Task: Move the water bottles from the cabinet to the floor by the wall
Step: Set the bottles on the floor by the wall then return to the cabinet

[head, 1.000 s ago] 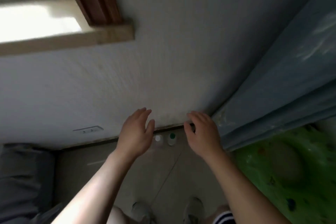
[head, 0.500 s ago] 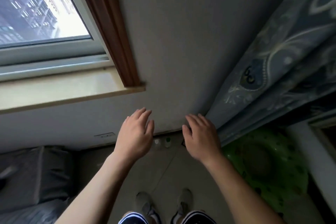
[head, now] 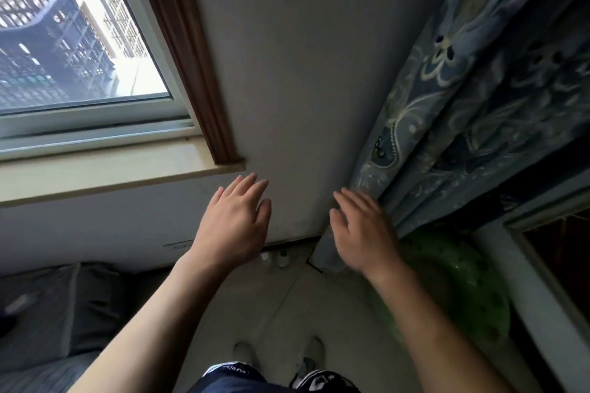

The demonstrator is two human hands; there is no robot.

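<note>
Your left hand (head: 234,226) and right hand (head: 364,230) are both raised in front of you, palms down, fingers straight and loosely spread, and neither one holds anything. Between them, far below, two water bottles stand upright on the pale floor (head: 255,303), right at the foot of the grey wall (head: 303,73): one with a white cap (head: 265,257) and, just beside it on the right, one with a green cap (head: 283,257). The two look close enough to touch, though you cannot tell for sure from this height. Your left hand partly covers the white-capped one from view. Your right hand sits in front of the lower edge of a blue patterned curtain (head: 479,105), whose hem hangs over a green inflatable ring (head: 463,290) on the floor. To the upper left is a window (head: 64,41) with a brown wooden trim (head: 188,57) and a pale sill (head: 111,175), and a dark slatted crate (head: 41,41) shows through the glass. Grey bedding (head: 48,313) lies at the lower left. Your shoes (head: 242,351) point toward the wall.
</note>
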